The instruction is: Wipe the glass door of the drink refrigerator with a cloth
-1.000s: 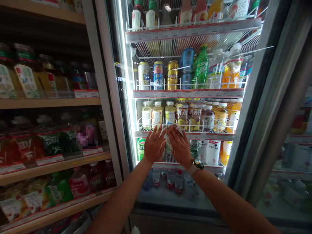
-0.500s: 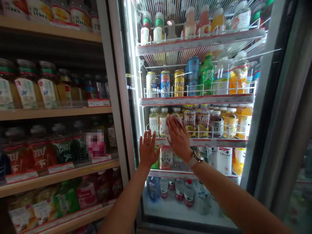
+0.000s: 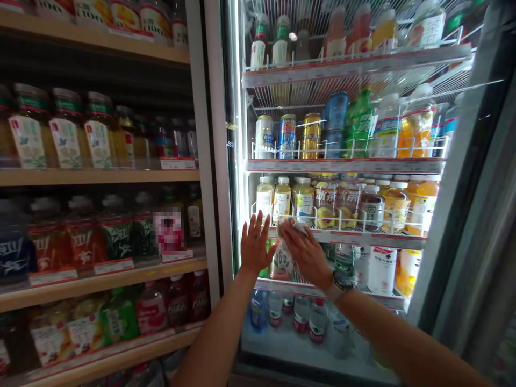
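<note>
My left hand (image 3: 255,248) lies flat against the lit cooler's glass door (image 3: 290,346), fingers spread and holding nothing. To its right, my right hand (image 3: 309,258) presses a crumpled white cloth (image 3: 298,226) to the same glass. The cloth is mostly under the fingers, so its full shape is hidden. A watch (image 3: 342,280) is on my right wrist. Behind the glass, just above the cloth, stand several pale tea bottles (image 3: 303,199). A pinkish drink container (image 3: 281,263) shows between my hands, partly covered.
Wooden shelves (image 3: 100,176) with several rows of bottles stand on the left. A grey upright frame (image 3: 203,134) separates them from the cooler. Wire shelves inside the cooler hold cans (image 3: 287,137) and bottles. The door's dark edge (image 3: 463,215) runs down the right.
My right hand has slid the cloth down the glass, from over the tea bottles to the shelf edge below them. My left hand stays on the glass. The view has shifted slightly left.
</note>
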The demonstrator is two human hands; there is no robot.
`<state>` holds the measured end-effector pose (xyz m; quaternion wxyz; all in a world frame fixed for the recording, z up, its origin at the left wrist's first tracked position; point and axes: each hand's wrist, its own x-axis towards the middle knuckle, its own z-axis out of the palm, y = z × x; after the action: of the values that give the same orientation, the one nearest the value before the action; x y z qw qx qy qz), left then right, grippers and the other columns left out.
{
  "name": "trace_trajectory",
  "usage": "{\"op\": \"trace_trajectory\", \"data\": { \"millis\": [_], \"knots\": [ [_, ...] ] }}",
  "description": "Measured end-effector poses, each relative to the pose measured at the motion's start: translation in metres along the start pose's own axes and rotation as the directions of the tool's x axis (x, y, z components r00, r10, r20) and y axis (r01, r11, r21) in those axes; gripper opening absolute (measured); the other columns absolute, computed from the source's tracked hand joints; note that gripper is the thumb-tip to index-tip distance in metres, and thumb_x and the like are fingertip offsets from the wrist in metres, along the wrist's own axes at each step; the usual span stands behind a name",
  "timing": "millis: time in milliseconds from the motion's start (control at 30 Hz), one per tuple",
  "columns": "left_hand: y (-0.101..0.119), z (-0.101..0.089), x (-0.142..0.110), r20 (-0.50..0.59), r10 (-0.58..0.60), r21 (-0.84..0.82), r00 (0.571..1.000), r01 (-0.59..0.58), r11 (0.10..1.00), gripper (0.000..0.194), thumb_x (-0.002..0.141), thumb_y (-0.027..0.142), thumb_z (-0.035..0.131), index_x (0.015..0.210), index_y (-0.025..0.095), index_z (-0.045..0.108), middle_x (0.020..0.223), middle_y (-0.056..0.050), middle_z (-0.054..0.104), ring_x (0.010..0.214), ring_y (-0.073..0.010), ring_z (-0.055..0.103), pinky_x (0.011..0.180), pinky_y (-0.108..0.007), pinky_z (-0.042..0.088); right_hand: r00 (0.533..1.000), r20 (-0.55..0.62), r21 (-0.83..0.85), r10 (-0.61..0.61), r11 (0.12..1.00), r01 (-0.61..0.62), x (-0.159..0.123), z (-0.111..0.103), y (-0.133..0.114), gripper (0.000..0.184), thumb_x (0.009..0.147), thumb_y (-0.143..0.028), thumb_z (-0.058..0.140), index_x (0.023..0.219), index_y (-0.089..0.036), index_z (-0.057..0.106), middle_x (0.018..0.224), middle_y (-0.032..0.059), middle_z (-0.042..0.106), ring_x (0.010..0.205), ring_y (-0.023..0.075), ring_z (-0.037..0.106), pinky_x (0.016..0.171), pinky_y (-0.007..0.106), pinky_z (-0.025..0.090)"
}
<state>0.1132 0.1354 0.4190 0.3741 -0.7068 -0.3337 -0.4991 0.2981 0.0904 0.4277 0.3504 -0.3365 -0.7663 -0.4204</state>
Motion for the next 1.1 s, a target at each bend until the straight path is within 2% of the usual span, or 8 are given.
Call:
{"op": "trace_trajectory", "data": {
  "millis": [100,200,333,533,633,833,933,1100],
  "knots": [
    [0.002,-0.003,0.002,-0.024,-0.001,-0.018,1.000,0.001,1.000,0.069,0.101,0.053,0.025,0.158,0.017,0.015,0.162,-0.014,0.026,0.152,-0.0293,0.018,0.121,-0.049,0.018,0.987,-0.112,-0.012,0.119,0.993,-0.121,0.057,-0.013,0.018,0.074,0.097,-0.013,0.038,0.159,-0.011,-0.002,0.160,0.0165,0.032,0.149,0.0271,0.027,0.122,0.049,0.024],
    [-0.004,-0.012,0.005,-0.031,0.020,-0.050,0.999,-0.022,0.999,0.066,0.101,0.050,0.025,0.158,0.018,0.015,0.161,-0.013,0.031,0.150,-0.0276,0.025,0.120,-0.046,0.022,0.989,-0.116,0.004,0.096,0.995,-0.096,0.078,-0.012,0.016,0.073,0.097,-0.010,0.034,0.158,-0.011,-0.005,0.160,0.0142,0.032,0.150,0.0240,0.025,0.123,0.047,0.022],
    [-0.024,-0.022,0.005,-0.014,0.067,-0.032,0.998,-0.067,0.997,0.065,0.102,0.046,0.027,0.159,0.018,0.012,0.159,-0.013,0.035,0.148,-0.0254,0.031,0.121,-0.046,0.019,0.998,-0.004,0.017,-0.056,0.998,0.056,0.048,0.005,-0.010,0.067,0.096,-0.009,0.036,0.159,-0.010,0.013,0.160,0.0116,0.034,0.146,0.0214,0.033,0.123,0.044,0.024],
    [-0.041,-0.016,-0.003,-0.004,0.002,0.075,1.000,-0.002,0.997,0.067,0.102,0.047,0.027,0.159,0.015,0.010,0.163,-0.015,0.023,0.153,-0.0262,0.014,0.122,-0.047,0.017,0.966,0.069,0.074,-0.249,0.967,0.244,0.004,0.027,-0.032,0.060,0.091,-0.012,0.047,0.150,-0.008,0.039,0.153,0.0122,0.046,0.137,0.0217,0.047,0.118,0.041,0.034],
    [-0.040,-0.014,-0.006,0.007,0.006,0.086,1.000,-0.007,0.996,0.067,0.102,0.048,0.025,0.159,0.015,0.009,0.163,-0.016,0.024,0.153,-0.0262,0.015,0.121,-0.047,0.018,0.974,0.017,0.056,-0.225,0.973,0.223,0.031,0.020,-0.021,0.060,0.092,-0.008,0.044,0.152,-0.012,0.035,0.151,0.0108,0.048,0.136,0.0199,0.048,0.121,0.042,0.031],
    [-0.041,-0.014,-0.008,0.025,-0.003,0.056,1.000,0.001,0.998,0.076,0.099,0.059,0.020,0.159,0.013,0.006,0.162,-0.018,0.025,0.152,-0.0293,0.018,0.121,-0.048,0.016,0.996,-0.091,0.017,0.024,1.000,-0.023,0.108,-0.001,-0.003,0.059,0.098,-0.011,0.034,0.156,-0.011,0.026,0.159,0.0131,0.035,0.145,0.0235,0.036,0.124,0.048,0.021],
    [-0.043,-0.013,-0.009,0.026,-0.003,0.035,1.000,0.002,0.999,0.083,0.097,0.065,0.024,0.159,0.013,0.004,0.162,-0.018,0.026,0.152,-0.0298,0.020,0.121,-0.048,0.016,0.998,-0.051,0.041,-0.032,0.999,0.034,0.093,0.006,-0.012,0.067,0.095,-0.008,0.036,0.158,-0.012,0.017,0.157,0.0126,0.038,0.142,0.0224,0.040,0.125,0.047,0.020],
    [-0.047,-0.017,-0.011,0.075,0.055,0.012,0.996,-0.056,0.998,0.108,0.082,0.081,0.039,0.159,0.012,0.007,0.162,-0.022,0.022,0.151,-0.0369,0.020,0.120,-0.051,0.017,0.989,0.064,0.089,-0.135,0.988,0.129,0.017,0.028,-0.034,0.076,0.089,-0.012,0.050,0.158,-0.011,0.017,0.154,0.0141,0.044,0.136,0.0244,0.048,0.124,0.044,0.024]
  ]
}}
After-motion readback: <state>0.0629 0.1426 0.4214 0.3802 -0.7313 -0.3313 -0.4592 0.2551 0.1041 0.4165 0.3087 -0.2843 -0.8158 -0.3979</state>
